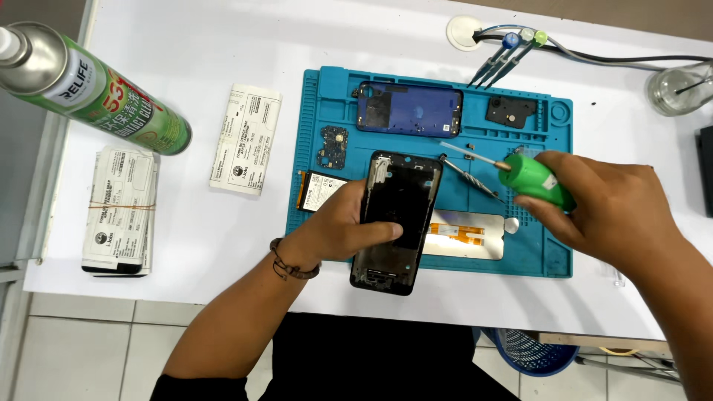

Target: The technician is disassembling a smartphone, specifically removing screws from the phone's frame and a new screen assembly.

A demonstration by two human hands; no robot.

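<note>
My left hand (343,226) pinches the black phone frame (396,220) over the blue mat's (553,256) front edge; my right hand (613,204) wraps the green bottle (542,182). White labelled packets (245,139) lie left.

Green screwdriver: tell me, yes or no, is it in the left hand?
No, the green screwdriver is gripped by the right hand; the left hand holds the black phone frame.

green spray can (89,89) top left; white label stacks (120,212), perhaps banded.

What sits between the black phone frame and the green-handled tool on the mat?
Head view: metal tweezers lie on the blue mat between the black phone frame and green-handled tool.
</note>
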